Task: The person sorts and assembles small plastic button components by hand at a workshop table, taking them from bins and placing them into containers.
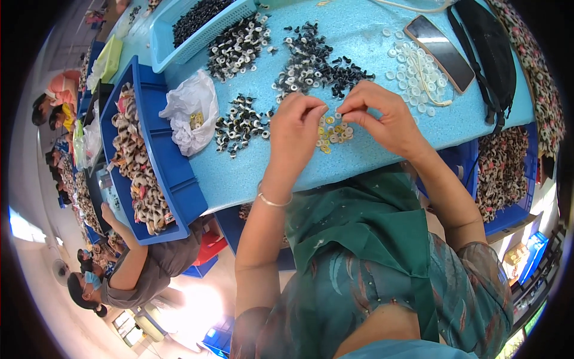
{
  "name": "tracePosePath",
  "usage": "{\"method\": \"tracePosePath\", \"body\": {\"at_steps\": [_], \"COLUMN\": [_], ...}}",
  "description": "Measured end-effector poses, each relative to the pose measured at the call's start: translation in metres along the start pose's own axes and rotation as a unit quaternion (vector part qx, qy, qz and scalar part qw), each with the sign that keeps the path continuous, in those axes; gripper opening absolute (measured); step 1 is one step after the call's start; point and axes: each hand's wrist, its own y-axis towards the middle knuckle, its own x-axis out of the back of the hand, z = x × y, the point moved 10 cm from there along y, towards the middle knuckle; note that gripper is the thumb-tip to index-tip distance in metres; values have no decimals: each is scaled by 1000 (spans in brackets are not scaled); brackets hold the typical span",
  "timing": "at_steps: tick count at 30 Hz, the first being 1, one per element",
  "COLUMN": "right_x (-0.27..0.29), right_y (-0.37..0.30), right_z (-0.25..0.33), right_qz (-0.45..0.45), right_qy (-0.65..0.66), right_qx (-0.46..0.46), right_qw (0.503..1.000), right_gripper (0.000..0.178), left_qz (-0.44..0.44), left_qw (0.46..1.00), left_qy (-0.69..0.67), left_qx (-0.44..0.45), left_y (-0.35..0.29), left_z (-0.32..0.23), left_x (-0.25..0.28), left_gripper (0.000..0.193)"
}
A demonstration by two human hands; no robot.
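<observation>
Over the blue tabletop, my left hand (294, 122) is closed in a pinch, thumb against forefinger; what it grips is too small to make out. Just to its right, my right hand (382, 116) also pinches, with a tiny pale piece at its fingertips that I cannot name. Between and below the hands lie several small yellow and white discs (336, 134). Beyond them spreads a heap of black plastic pegs (344, 76), mixed with white-ringed pieces (299, 76). Left of my left hand is a pile of black-and-white pegs (239, 125).
Clear plastic washers (412, 72) and a phone (439, 51) lie at right, beside a black pouch (493, 57). At left are a crumpled white bag (190, 107), a light-blue basket (206, 36) and a blue bin (167, 158) of patterned plush pieces. A co-worker (134, 269) sits at lower left.
</observation>
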Motion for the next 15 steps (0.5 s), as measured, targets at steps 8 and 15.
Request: {"method": "tracePosePath", "body": {"at_steps": [8, 15], "right_x": [-4, -8], "right_y": [-4, -8], "right_z": [20, 23], "right_qz": [3, 16], "right_qy": [60, 71], "right_qx": [35, 21], "right_qw": [998, 997], "right_gripper": [12, 14], "left_qz": [52, 65], "left_qw": [808, 779], "left_qy": [-518, -547], "left_qx": [276, 299], "left_y": [-31, -38], "left_z": [28, 20], "left_x": [-14, -23], "left_gripper": [13, 17]}}
